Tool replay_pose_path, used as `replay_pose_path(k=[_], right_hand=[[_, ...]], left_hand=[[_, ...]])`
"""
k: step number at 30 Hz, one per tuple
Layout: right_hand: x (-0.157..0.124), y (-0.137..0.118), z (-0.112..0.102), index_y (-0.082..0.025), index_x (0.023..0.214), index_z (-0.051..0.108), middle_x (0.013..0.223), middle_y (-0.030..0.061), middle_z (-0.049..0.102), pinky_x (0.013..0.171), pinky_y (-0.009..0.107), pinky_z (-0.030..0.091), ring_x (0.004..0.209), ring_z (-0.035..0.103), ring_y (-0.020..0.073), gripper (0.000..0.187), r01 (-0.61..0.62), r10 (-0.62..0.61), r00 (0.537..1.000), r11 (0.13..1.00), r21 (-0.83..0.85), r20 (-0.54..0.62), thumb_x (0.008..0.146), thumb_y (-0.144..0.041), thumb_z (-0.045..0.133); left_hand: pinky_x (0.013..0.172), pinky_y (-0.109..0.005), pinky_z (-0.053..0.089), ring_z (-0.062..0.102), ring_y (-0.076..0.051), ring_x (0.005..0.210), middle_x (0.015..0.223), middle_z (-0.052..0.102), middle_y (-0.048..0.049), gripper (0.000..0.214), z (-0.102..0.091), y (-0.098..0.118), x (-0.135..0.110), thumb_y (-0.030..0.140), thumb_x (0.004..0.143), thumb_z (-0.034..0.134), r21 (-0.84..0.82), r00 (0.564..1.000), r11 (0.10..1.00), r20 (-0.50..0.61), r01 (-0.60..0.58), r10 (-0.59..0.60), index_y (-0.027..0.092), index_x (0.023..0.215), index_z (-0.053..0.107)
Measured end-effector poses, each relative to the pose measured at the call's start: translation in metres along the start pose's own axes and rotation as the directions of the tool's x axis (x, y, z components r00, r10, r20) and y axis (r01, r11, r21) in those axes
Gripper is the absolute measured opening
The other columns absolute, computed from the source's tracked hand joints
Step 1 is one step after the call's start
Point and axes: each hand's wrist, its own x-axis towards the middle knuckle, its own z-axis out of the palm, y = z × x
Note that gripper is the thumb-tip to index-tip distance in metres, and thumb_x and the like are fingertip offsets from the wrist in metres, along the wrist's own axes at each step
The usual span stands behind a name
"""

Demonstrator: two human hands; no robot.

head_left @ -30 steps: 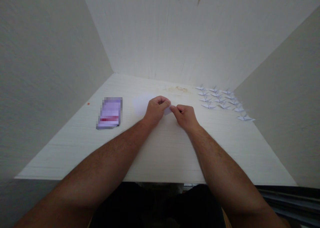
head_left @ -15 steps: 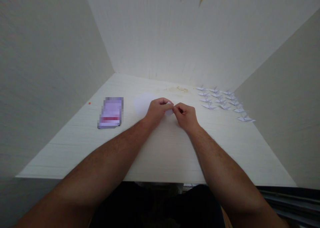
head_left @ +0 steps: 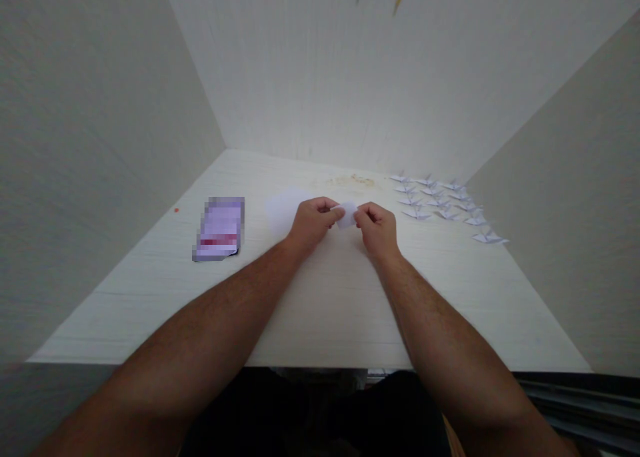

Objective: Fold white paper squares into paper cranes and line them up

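Between my two hands is a small folded piece of white paper (head_left: 347,216), held just over the table. My left hand (head_left: 316,218) is closed on its left side, thumb on top. My right hand (head_left: 377,225) pinches its right edge between thumb and fingertips. The finer folds are too small to make out. Just left of my left hand, a white paper sheet or stack (head_left: 280,210) lies flat, partly hidden behind that hand.
Several folded paper cranes (head_left: 416,213) stand in rows at the table's back right. A blurred-out purple device or card (head_left: 219,230) lies on the left, near a small orange dot (head_left: 177,210). Walls enclose the white table (head_left: 330,310) on three sides.
My right hand has shifted slightly right, widening the gap between my hands. More of the folded paper now shows between them.
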Motion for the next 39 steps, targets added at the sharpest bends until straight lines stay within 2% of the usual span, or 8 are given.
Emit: replay_pose_path(k=[5,12,19,22,26,31,35,39], right_hand=[[0.002,-0.001,0.0,-0.02,0.067,0.066,0.061,-0.0029,0.059,0.059,0.027,0.039,0.06,0.051,0.0126,0.015,-0.012,0.012,1.0,1.0,-0.003,-0.013,0.075,-0.032,0.065],[0.0,0.0,0.001,-0.019,0.064,0.062,0.057,-0.004,0.054,0.055,0.026,0.035,0.055,0.046,0.0111,0.02,-0.006,0.006,1.0,1.0,0.009,-0.005,0.077,-0.034,0.064],[0.011,0.006,-0.009,-0.019,0.065,0.06,0.056,-0.0048,0.05,0.051,0.025,0.033,0.053,0.043,0.0108,0.019,-0.063,0.093,0.976,0.986,0.154,-0.196,0.073,-0.036,0.064],[0.011,0.008,-0.009,-0.019,0.067,0.063,0.053,-0.0049,0.05,0.049,0.025,0.033,0.051,0.042,0.0106,0.022,-0.108,0.135,0.984,0.97,0.218,-0.116,0.072,-0.039,0.067],[0.008,0.007,-0.002,-0.018,0.071,0.065,0.053,-0.005,0.05,0.048,0.025,0.033,0.049,0.042,0.01,0.028,-0.132,0.144,0.989,0.97,0.205,-0.045,0.073,-0.045,0.069],[0.007,0.008,0.002,-0.02,0.082,0.06,0.055,-0.0075,0.052,0.046,0.023,0.033,0.047,0.043,0.0089,0.028,-0.108,0.124,0.991,0.966,0.235,-0.055,0.072,-0.042,0.072],[0.007,0.007,0.002,-0.022,0.075,0.051,0.053,-0.0082,0.051,0.047,0.023,0.034,0.047,0.045,0.0093,0.029,-0.066,0.083,0.994,0.972,0.225,-0.069,0.071,-0.039,0.074],[0.005,0.004,0.003,-0.02,0.078,0.058,0.061,-0.0046,0.057,0.053,0.025,0.04,0.055,0.05,0.0102,0.027,-0.07,0.072,0.997,0.971,0.231,-0.003,0.072,-0.042,0.073]], left_hand=[[0.054,-0.024,0.035,0.047,-0.009,0.055,0.059,0.059,0.0025,0.016,-0.001,0.005,-0.003,0.031,0.066,0.073,0.196,0.996,0.979,0.085,-0.052,0.036,0.016,0.064,0.068],[0.054,-0.025,0.035,0.043,-0.009,0.052,0.052,0.053,0.0035,0.017,0.004,0.003,-0.005,0.029,0.07,0.066,0.133,0.999,0.991,0.037,-0.017,0.013,0.017,0.058,0.065],[0.05,-0.023,0.034,0.046,-0.009,0.053,0.06,0.058,0.0005,0.013,-0.007,-0.002,0.01,0.028,0.068,0.069,-0.104,0.967,0.995,-0.254,-0.012,-0.015,0.016,0.066,0.067],[0.052,-0.023,0.038,0.051,-0.01,0.058,0.068,0.063,-0.0025,0.018,-0.006,-0.002,0.008,0.034,0.072,0.069,-0.196,0.995,0.98,-0.083,0.031,-0.048,0.016,0.074,0.07],[0.055,-0.023,0.043,0.056,-0.011,0.063,0.072,0.063,-0.0018,0.02,-0.001,-0.003,0.001,0.033,0.067,0.076,-0.273,0.991,0.958,0.121,0.091,-0.06,0.016,0.075,0.069],[0.057,-0.025,0.048,0.058,-0.011,0.061,0.068,0.063,0.0007,0.026,-0.001,-0.005,0.002,0.03,0.06,0.083,-0.32,0.989,0.939,0.119,0.124,-0.09,0.017,0.075,0.067],[0.059,-0.026,0.05,0.061,-0.012,0.065,0.076,0.068,-0.0011,0.029,-0.002,-0.005,0.003,0.032,0.064,0.083,-0.331,0.986,0.936,0.152,0.122,-0.075,0.017,0.085,0.07],[0.064,-0.028,0.052,0.064,-0.013,0.071,0.086,0.071,-0.0034,0.035,-0.003,-0.004,0.001,0.034,0.065,0.083,-0.336,0.98,0.933,0.186,0.127,-0.067,0.018,0.094,0.071]])
